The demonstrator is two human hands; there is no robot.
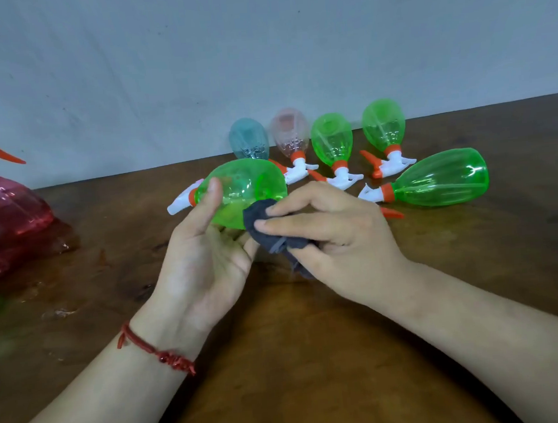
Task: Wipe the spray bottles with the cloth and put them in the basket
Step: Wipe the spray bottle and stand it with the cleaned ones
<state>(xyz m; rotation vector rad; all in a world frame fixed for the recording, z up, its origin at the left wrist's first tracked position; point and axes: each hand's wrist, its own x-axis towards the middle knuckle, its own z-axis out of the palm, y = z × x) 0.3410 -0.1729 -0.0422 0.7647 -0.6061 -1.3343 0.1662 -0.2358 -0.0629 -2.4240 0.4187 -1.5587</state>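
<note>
Left hand (204, 249) is wrapped round the green bottle (246, 187), thumb on top, fingers underneath, holding it up off the counter (313, 341) with the white nozzle pointing left. Right hand (335, 237) pinches the dark cloth (272, 235) in a bunch between thumb and fingers and presses it against the bottle's rounded lower side, near the base. So this looks like the wiping step. The bottle is in the air between both hands, not in any basket, and no basket shows from this view at all.

Now the worry. That plastic looks smooth and round, and the left-hand grip seems more thumb against fingers than a full palm. Push too hard with the cloth and the bottle could squirt out sideways. Right behind it lie the waiting ones: a blue bottle (249, 139), a pink bottle (290, 131) and more green, with the nearest green bottle (440, 178) just beside the right hand. A dropped bottle would likely knock into those, and round shapes like that roll. The loose tail of cloth hanging under the right hand could catch on a trigger. At the left edge stands a red bottle (3, 210).
</note>
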